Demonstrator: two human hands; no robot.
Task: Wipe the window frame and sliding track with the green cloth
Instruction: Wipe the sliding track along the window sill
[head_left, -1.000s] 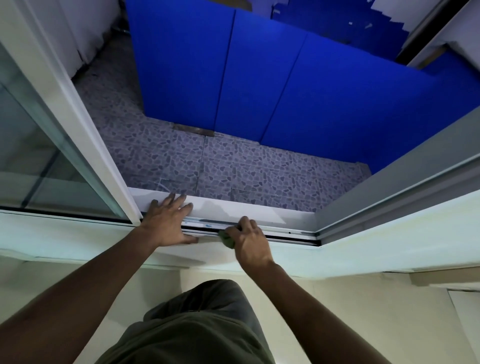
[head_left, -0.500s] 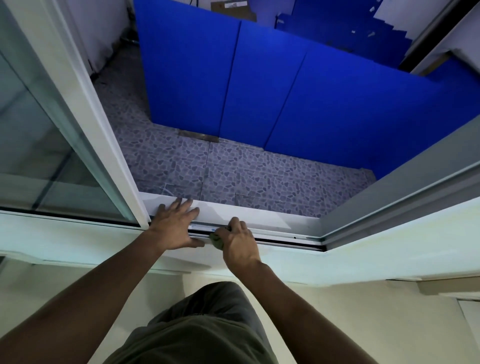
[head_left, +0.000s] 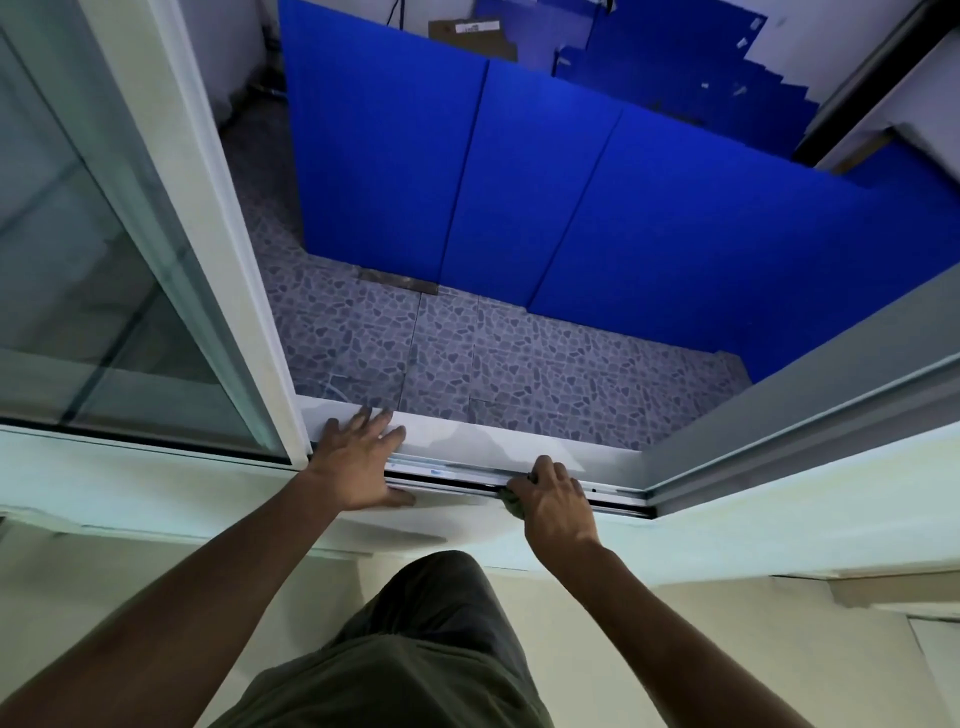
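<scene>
So my right hand (head_left: 557, 501) just slid the green cloth (head_left: 511, 503) along the track (head_left: 457, 480) toward the right corner, fist bunched tight around it. Left hand (head_left: 358, 460) stays flat, fingers spread, gripping nothing. Most of the track's probably covered now.

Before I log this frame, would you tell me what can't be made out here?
- Green cloth: head view, mostly hidden under the right hand; only a corner shows.
- Sliding track: hidden beneath both hands, including the flat left hand.
- Track cleanliness: too small to judge.
- Window frame: top cut off by the picture edge.
</scene>
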